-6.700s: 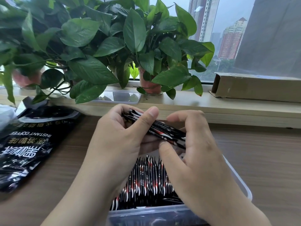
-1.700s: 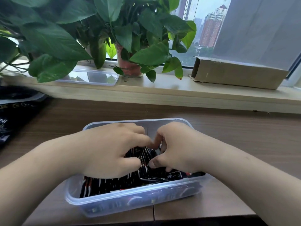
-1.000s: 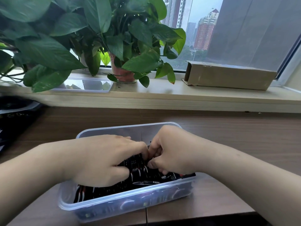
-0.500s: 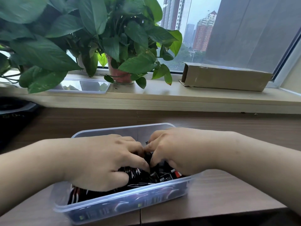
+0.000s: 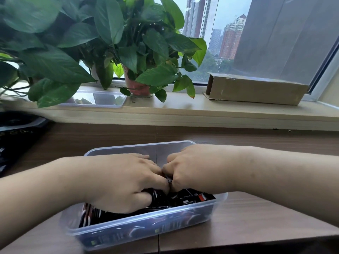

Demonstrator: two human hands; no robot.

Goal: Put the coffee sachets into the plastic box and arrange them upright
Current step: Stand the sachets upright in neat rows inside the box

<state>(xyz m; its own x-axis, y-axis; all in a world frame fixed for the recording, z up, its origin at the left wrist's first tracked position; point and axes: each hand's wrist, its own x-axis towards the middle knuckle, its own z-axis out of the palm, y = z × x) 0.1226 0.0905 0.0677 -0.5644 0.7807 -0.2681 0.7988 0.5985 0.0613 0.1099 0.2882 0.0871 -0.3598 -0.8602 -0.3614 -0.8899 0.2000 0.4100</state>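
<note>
We see both hands in plastic box (image 5: pixel 117 149) w/ fingers curled: left hand (image 5: pixel 121 182) pressing coffee sachets (image 5: pixel 190 197), right hand (image 5: pixel 194 167) pinching one sachet edge.

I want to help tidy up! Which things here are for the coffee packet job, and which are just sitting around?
For the job:
- plastic box
- coffee sachets inside it
- left hand and right hand, both down in the box

Just sitting around:
- potted plant
- cardboard box
- clear lid on the sill
- black bag
</note>
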